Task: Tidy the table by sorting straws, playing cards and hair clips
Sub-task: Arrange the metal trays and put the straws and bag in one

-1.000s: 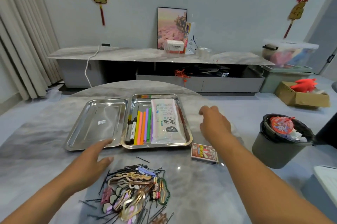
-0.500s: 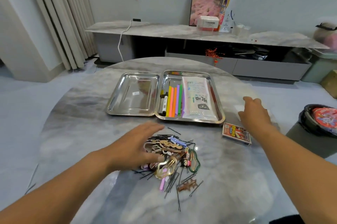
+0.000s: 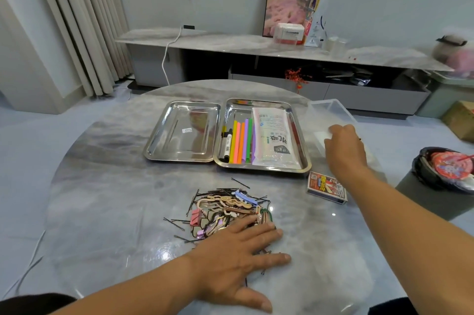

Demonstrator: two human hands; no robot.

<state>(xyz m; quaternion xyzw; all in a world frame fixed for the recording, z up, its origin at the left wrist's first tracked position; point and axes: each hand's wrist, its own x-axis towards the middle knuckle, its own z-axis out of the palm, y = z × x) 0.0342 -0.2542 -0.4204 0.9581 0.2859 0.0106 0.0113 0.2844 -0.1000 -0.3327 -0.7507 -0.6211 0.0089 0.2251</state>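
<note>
A heap of hair clips and black bobby pins (image 3: 225, 208) lies on the marble table (image 3: 115, 199) in front of me. My left hand (image 3: 238, 255) rests flat on the near side of the heap, fingers straight. Coloured straws (image 3: 241, 140) lie in the right steel tray (image 3: 261, 167) beside a black marker (image 3: 227, 145) and a sealed white packet (image 3: 274, 140). A playing card box (image 3: 327, 187) sits just in front of that tray's right corner. My right hand (image 3: 343, 145) reaches past it, fingers curled over the near rim of a clear plastic box (image 3: 331, 114).
An empty steel tray (image 3: 179, 132) sits left of the filled one, touching it. A dark waste bin (image 3: 441, 173) with red rubbish stands off the table's right edge. Beyond the table runs a low marble TV console (image 3: 230, 42).
My left hand moved down from the tray edge onto the clip heap. My right hand reached further right and took the clear box's rim. The view tilted down and left.
</note>
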